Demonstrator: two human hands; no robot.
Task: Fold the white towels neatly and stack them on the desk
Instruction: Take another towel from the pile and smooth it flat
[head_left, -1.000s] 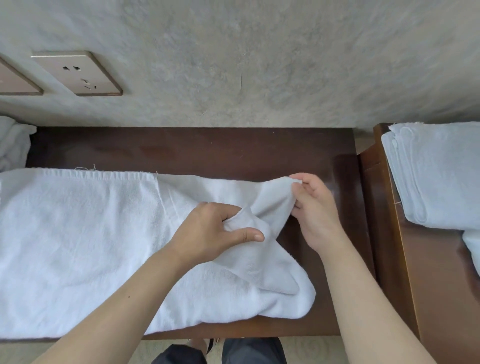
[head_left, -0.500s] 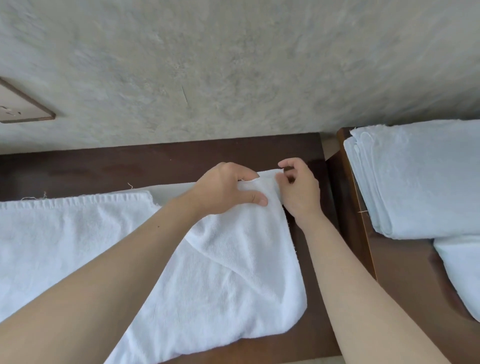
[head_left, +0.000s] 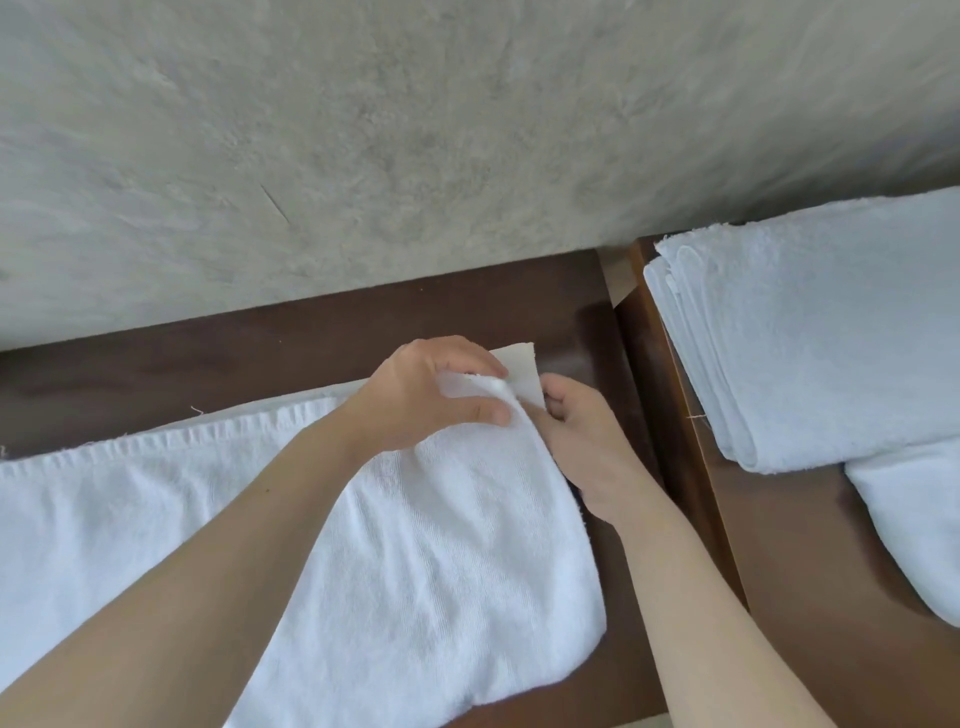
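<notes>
- Left hand (head_left: 434, 395) and right hand (head_left: 582, 436) both pinch the towel (head_left: 415, 571) corner, fingers clamped, near the tabletop (head_left: 208, 358) far right corner.
- Folded towels (head_left: 831, 332) lie stacked on the neighbouring surface.

— Lighting? Soft, even daylight, bright on the towel (head_left: 426, 545), no hard shadows.
— Glare? Faint sheen on the dark desk (head_left: 582, 322) near the far right corner.
— Sharpness? Slightly soft throughout, blurrier on the wall (head_left: 415, 130).
— Distortion? Wide-angle bending at the edges, desk line tilted and curved.
</notes>
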